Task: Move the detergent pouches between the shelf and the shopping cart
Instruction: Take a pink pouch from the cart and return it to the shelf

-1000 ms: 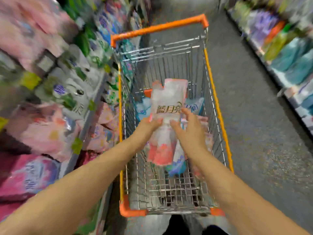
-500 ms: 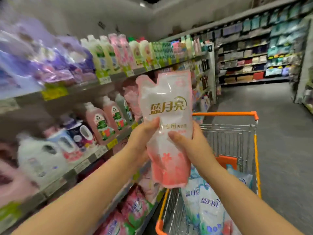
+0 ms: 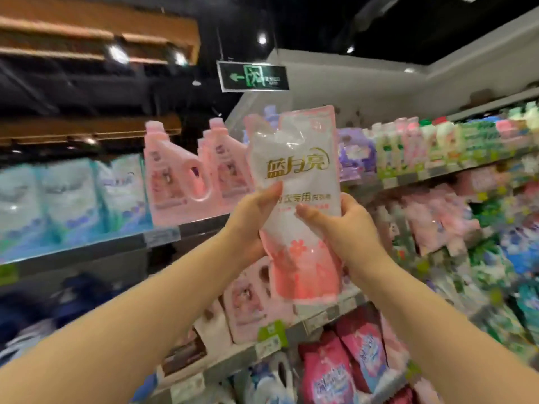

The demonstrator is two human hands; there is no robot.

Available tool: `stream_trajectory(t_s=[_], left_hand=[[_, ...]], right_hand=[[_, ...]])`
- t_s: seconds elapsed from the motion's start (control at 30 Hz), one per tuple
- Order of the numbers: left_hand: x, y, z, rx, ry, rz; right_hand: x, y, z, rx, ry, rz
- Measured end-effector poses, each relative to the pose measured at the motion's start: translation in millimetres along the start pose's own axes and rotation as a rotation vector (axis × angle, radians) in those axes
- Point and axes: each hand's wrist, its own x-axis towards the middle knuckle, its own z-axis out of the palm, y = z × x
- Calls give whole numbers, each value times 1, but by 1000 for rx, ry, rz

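Observation:
A white and pink detergent pouch (image 3: 297,176) with gold lettering and a flower print stands upright in the air in front of the shelves. My left hand (image 3: 253,223) grips its left edge at mid height. My right hand (image 3: 347,225) grips its right side, thumb across the front. The pouch is level with the top shelf (image 3: 122,246), which carries pink bottles (image 3: 175,176) and pale blue pouches (image 3: 70,199). The shopping cart is out of view.
Lower shelves (image 3: 315,319) hold pink cartons, magenta pouches (image 3: 335,371) and blue packs. To the right, shelves run back with green, purple and pink bottles (image 3: 437,147). A green exit sign (image 3: 253,75) hangs from the dark ceiling.
Both hands lifted the pouch out of the cart and raised it up toward the top shelf. My view swung up and left from the cart to the shelving.

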Motion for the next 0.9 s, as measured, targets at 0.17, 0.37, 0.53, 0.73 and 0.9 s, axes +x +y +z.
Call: stream_trajectory(t_s=[0.17, 0.37, 0.53, 0.73, 0.9], left_hand=[[-55, 88, -111, 271, 186, 110], [-106, 174, -239, 679, 504, 39], [-135, 220, -326, 868, 723, 58], [-148, 284, -410, 1111, 1030, 91], [-161, 318, -481, 1057, 1120, 67]], right_hand=[[9, 4, 150, 128, -115, -39], [41, 8, 305, 256, -300, -87], [74, 20, 429, 304, -452, -131], [102, 28, 571, 326, -563, -166], [104, 32, 654, 217, -679, -153]])
